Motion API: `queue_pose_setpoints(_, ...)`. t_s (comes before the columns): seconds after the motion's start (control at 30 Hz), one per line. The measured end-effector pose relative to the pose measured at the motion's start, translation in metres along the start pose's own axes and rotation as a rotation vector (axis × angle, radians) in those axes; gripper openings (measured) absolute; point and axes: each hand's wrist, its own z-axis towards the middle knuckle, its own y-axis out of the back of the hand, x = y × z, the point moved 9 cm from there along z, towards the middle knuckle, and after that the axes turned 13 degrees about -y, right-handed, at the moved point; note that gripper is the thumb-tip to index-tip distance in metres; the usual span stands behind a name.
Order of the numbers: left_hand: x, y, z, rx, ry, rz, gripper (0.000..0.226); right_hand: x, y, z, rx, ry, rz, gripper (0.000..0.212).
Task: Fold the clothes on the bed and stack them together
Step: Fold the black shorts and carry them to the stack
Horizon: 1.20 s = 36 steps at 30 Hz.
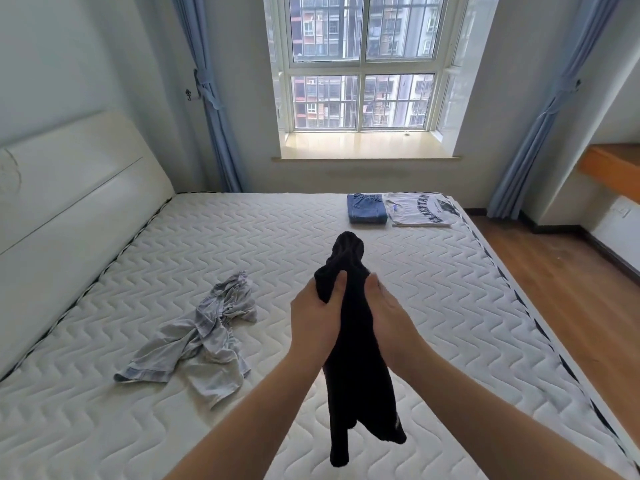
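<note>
A black garment [356, 368] hangs bunched in the air above the bed, held between both hands. My left hand [317, 318] grips its upper left part, thumb over the cloth. My right hand [393, 323] holds the right side, thumb against the cloth. A crumpled light grey garment [204, 341] lies on the white quilted mattress [104, 427] to the left of my hands. At the far right corner of the bed lie folded blue jeans [366, 208] and, beside them, a folded white T-shirt [420, 209] with dark lettering.
A cream padded headboard [69, 188] runs along the bed's left side. A window with a sill [363, 147] is straight ahead, with blue curtains tied at both sides. Wooden floor [571, 292] lies to the right, with an orange shelf [613, 168] above it.
</note>
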Motion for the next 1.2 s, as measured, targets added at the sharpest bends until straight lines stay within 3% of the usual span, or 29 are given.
queue_pose_setpoints(0.1, -0.001, -0.004, 0.003, 0.051, 0.0, -0.037, 0.039, 0.005, -0.02, -0.004, 0.223, 0.008, 0.058, 0.076)
queue_pose_setpoints(0.2, -0.009, -0.011, 0.004, 0.194, -0.067, -0.036, 0.038, 0.01, -0.017, -0.003, 0.33, -0.038, 0.151, 0.088)
queue_pose_setpoints(0.33, -0.013, -0.016, 0.008, 0.328, -0.162, 0.049, 0.052, 0.017, -0.011, 0.002, 0.442, -0.058, 0.277, 0.086)
queue_pose_setpoints(0.43, -0.014, -0.012, 0.015, 0.312, -0.229, 0.116, 0.053, 0.016, -0.004, 0.006, 0.462, -0.067, 0.307, 0.089)
queue_pose_setpoints(0.5, -0.011, -0.007, 0.019, 0.264, -0.21, 0.089, 0.042, 0.012, 0.002, 0.01, 0.444, -0.061, 0.274, 0.083)
queue_pose_setpoints(0.6, 0.011, 0.006, 0.025, 0.135, 0.027, -0.119, 0.025, 0.01, 0.015, 0.013, 0.326, 0.02, 0.038, 0.053)
queue_pose_setpoints(0.7, 0.038, 0.008, 0.022, 0.012, 0.368, -0.516, 0.028, 0.017, 0.035, 0.013, 0.017, 0.184, -0.271, 0.03)
queue_pose_setpoints(0.77, 0.044, 0.01, 0.018, -0.019, 0.475, -0.617, 0.027, 0.019, 0.062, 0.014, -0.26, 0.218, -0.21, 0.023)
queue_pose_setpoints(0.8, 0.044, 0.011, 0.016, -0.015, 0.495, -0.633, 0.026, 0.017, 0.071, 0.015, -0.336, 0.207, -0.213, 0.03)
queue_pose_setpoints(0.83, 0.045, 0.011, 0.014, -0.006, 0.506, -0.644, 0.025, 0.015, 0.073, 0.017, -0.341, 0.175, -0.261, 0.043)
queue_pose_setpoints(0.93, 0.047, 0.004, 0.005, 0.057, 0.546, -0.712, 0.024, -0.003, 0.062, 0.034, -0.088, 0.051, -0.296, 0.068)
queue_pose_setpoints(1.0, 0.041, -0.003, 0.0, 0.136, 0.554, -0.759, 0.028, -0.006, 0.058, 0.038, 0.006, 0.03, -0.258, 0.057)
queue_pose_setpoints(1.07, 0.034, -0.003, 0.002, 0.176, 0.514, -0.775, 0.028, 0.0, 0.062, 0.038, -0.018, 0.068, -0.221, 0.046)
queue_pose_setpoints(1.2, 0.022, 0.016, 0.014, 0.293, 0.198, -0.524, 0.038, 0.01, 0.071, 0.036, -0.108, 0.129, -0.139, 0.047)
